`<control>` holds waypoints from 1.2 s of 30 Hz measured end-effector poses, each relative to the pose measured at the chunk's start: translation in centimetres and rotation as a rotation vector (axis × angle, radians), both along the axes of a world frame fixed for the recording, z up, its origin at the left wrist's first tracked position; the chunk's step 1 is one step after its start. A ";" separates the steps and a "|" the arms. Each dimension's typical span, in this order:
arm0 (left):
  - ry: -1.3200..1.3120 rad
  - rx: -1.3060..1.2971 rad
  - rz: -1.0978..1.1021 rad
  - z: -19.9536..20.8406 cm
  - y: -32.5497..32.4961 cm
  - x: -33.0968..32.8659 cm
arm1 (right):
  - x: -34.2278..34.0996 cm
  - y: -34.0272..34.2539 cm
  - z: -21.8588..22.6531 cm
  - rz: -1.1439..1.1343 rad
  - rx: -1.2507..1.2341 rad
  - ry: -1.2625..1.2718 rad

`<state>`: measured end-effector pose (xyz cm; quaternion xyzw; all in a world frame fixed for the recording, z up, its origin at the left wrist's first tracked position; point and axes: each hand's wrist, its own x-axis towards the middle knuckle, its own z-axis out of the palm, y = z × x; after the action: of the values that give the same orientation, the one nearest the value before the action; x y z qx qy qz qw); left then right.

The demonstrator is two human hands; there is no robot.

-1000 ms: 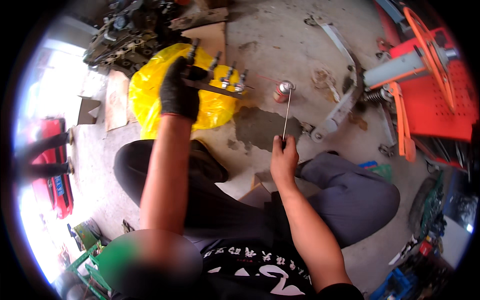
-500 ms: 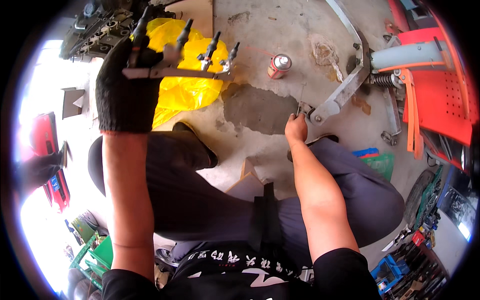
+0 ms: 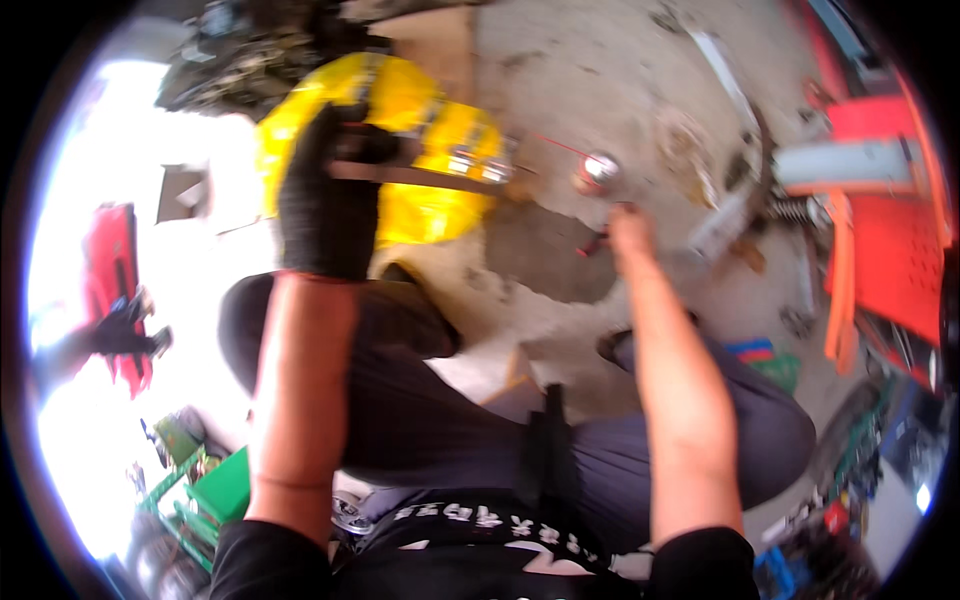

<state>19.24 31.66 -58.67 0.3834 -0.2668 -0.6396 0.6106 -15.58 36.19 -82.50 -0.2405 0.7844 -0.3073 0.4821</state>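
My left hand [image 3: 328, 215], in a black knit glove, is closed around one end of a metal fuel rail [image 3: 440, 180]. Several injectors stand up from the rail, blurred by motion, above a yellow plastic sheet [image 3: 425, 228]. My bare right hand [image 3: 630, 238] is closed on a small tool with a dark handle and a red end [image 3: 592, 244]; the rest of it is hidden or smeared. Just beyond that hand, a spray can [image 3: 598, 172] with a thin red straw stands on the concrete floor.
A dark wet patch [image 3: 545, 245] lies on the floor between my feet. Right of it, a grey metal leg [image 3: 730, 215] joins red equipment [image 3: 885, 240]. Engine parts [image 3: 250, 60] sit at the far left. Another person's dark-gloved hand [image 3: 125, 332] shows at the left edge.
The whole view has shifted. My left hand has moved slightly right with the rail. My right hand has left the grey metal leg's end and come closer to the spray can; a red-ended handle now shows.
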 end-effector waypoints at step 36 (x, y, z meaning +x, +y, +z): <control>-0.925 -0.912 -0.145 2.3 5.3 -8.6 | 7.0 2.9 34.2 1.102 -0.713 0.235</control>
<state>10.62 36.93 -56.36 0.3026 -0.7716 -0.2708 0.4896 -8.58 39.07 -48.29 -0.7828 0.4445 -0.2283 0.3709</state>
